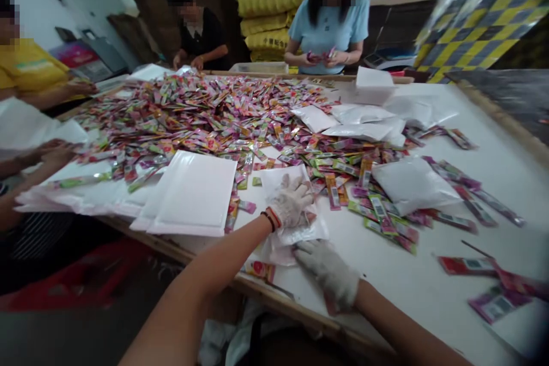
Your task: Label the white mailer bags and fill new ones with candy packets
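A white padded mailer (306, 233) lies on the white table in front of me. My left hand (294, 203), in a pale knit glove with bare fingertips showing, rests on top of it with the fingers stretched out. Slightly blurred, my right hand (328, 274) wears a similar glove and reaches with extended fingers to the mailer's near edge. A stack of flat white mailers (195, 191) lies to the left of my hands. Small colourful sachets (332, 191) are scattered just beyond the mailer, and an orange sachet (259, 269) pokes out near the table edge.
A large heap of sachets (206, 103) covers the table's far left. Filled white mailers (414, 183) lie at the right, with loose sachets (500, 303) nearer me. Several people sit or stand around the table. Yellow sacks (272, 0) are piled behind; a wooden rim (274, 291) edges the table.
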### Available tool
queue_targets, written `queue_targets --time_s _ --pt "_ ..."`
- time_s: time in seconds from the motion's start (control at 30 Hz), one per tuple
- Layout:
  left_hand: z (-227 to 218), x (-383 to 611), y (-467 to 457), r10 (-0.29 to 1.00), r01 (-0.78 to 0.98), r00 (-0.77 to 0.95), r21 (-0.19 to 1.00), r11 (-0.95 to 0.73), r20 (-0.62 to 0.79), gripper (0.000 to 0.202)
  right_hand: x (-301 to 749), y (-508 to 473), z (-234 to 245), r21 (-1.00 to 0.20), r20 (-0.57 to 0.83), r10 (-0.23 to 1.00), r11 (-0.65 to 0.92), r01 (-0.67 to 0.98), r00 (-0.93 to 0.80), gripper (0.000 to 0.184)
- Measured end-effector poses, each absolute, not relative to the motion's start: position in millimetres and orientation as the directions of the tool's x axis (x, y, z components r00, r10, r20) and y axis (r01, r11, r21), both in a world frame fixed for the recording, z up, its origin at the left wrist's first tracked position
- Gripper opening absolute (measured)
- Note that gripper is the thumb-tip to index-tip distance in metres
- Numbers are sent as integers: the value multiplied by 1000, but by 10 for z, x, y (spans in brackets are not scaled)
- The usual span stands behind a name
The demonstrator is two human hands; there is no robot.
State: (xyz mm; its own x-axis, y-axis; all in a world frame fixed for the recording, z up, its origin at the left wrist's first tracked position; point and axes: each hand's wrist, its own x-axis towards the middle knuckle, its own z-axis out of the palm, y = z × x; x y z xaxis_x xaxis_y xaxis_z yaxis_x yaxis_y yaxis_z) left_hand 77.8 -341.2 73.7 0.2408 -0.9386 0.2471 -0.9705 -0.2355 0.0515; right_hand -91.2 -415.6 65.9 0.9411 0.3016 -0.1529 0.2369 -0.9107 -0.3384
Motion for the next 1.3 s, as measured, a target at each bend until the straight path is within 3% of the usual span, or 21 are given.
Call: queue_targets --time_s 0.1,0.2,0.37,0.5,0.63,0.83,0.97,1.03,1.13,1.23,1.3 --pt "696 766 -3398 -957 -992 126 20 -125 263 58 -985 -4226 670 -290 -173 280 -931 223 944 17" --pt "632 715 -3269 -954 -999 50 3 -52 295 49 -905 -4210 638 -262 -231 169 -959 106 958 19" --pt "452 586 -3098 -946 -991 134 26 -132 295 40 -734 -4137 637 -275 -333 59 -961 -37 941 14" --pt "413 592 -3162 -958 -995 103 12 -104 267 41 -728 -4138 688 -317 -334 9 -943 -104 942 21" --pt "439 642 -3174 -963 -998 61 -4 -65 262 44 -641 -4148 714 -251 -411 -19 -959 -133 912 17" --pt "389 708 -3087 -966 -1000 -7 8 9 260 48 -847 -4018 988 -299 -384 110 -954 -11 917 20" --pt "374 791 -3135 -969 -997 -70 0 72 238 51 -1295 -4004 1225 -628 -407 363 -778 32 838 14" --pt "394 791 -3157 -969 -995 -103 -7 104 225 53 -1381 -4153 1166 -661 -298 344 -748 67 891 27" --pt "450 651 -3067 -966 -995 -95 -4 97 240 52 -1325 -4522 845 -429 32 270 -866 257 962 45" --pt "494 405 -2761 -969 -995 47 97 -25 241 43 -1232 -4846 512 -253 234 405 -852 457 884 35" --pt "504 281 -2501 -965 -964 175 234 -127 198 43 -1197 -4953 416 -257 320 422 -823 507 848 32"
